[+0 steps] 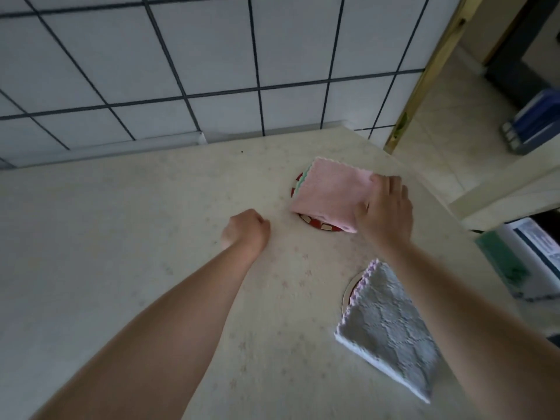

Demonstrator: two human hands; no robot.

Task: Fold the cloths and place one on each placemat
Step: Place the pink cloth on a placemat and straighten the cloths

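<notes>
Head view looks down on a pale, faintly flower-patterned bench top [121, 237] set against a wall of white square tiles with dark grout [151, 71]. Toward the far right corner of the bench lies a folded pink fleecy cloth with scalloped edges [328, 194], a mint-green layer showing along its left side. It rests on a round red placemat with cream squares round its rim [318, 226], which shows only as thin arcs at the cloth's left and near edges. The right hand [386, 207] lies on the right edge of this pink cloth, fingers bent over the far right corner and thumb against the cloth's near right side, so it appears to be gripping that edge. The left hand [247, 230] is just left of the placemat, apart from the cloth, fingers curled under into a loose fist with nothing in it. Near the right edge of the bench, closer to the person, a folded grey waffle-textured cloth with a lilac scalloped edge [391, 328] lies on a round pale placemat [348, 291], of which only a sliver shows at the cloth's left; the right forearm crosses above it.
</notes>
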